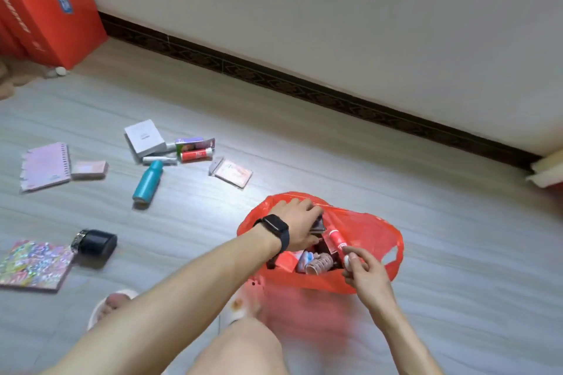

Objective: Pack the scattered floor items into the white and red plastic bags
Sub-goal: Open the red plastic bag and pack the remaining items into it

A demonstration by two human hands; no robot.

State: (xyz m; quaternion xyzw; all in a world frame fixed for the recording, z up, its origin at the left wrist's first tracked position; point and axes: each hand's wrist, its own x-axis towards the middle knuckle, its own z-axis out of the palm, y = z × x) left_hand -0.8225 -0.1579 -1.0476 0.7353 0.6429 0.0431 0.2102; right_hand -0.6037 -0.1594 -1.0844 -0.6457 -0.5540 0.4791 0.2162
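The red plastic bag (368, 231) lies open on the floor in front of me, with several small items inside. My left hand (297, 224), a dark watch on its wrist, reaches into the bag's mouth and grips a dark flat item (318, 225). My right hand (367, 272) holds a red tube (337, 242) by its white cap over the bag's opening. Scattered to the left lie a teal bottle (147, 181), a white box (144, 136), a red and white tube (196, 155), a white pen (160, 159) and a pink packet (233, 173). No white bag is in view.
A purple spiral notebook (45, 166), a pink pad (90, 169), a black jar (96, 243) and a glittery notebook (33, 265) lie at far left. Red cartons (45, 3) stand in the back left corner. A wall with dark skirting (304, 91) runs behind. My feet in slippers (112, 304) are below.
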